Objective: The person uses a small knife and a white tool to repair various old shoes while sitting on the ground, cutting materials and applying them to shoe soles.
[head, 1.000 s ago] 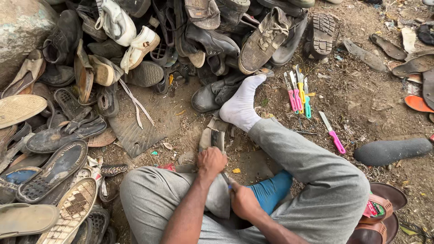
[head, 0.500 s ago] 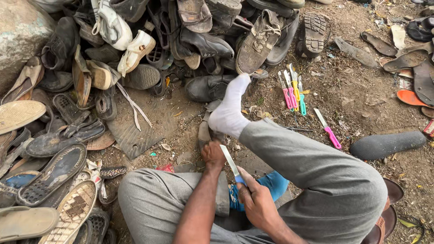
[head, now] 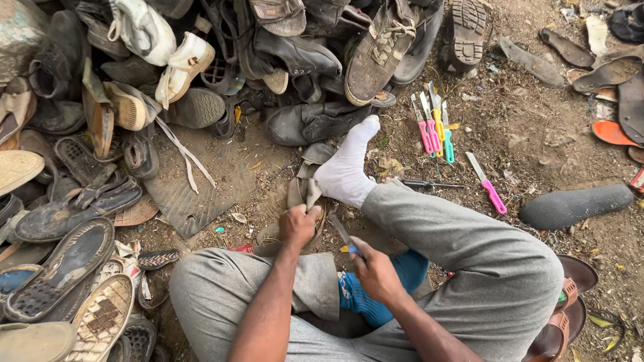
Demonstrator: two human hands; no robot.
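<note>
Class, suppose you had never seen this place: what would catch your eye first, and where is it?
First, the heap of worn shoes filling the top and left. Next, the white-socked foot at centre, pressing down a grey shoe that the left hand grips, while the right hand holds a knife beside it. Bright pink, yellow and teal knives lie on the dirt to the upper right.

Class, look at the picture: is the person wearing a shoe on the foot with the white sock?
No: the white-socked foot is shoeless, pressing down on a worn shoe that the left hand grips, while the right hand holds a knife.
</note>
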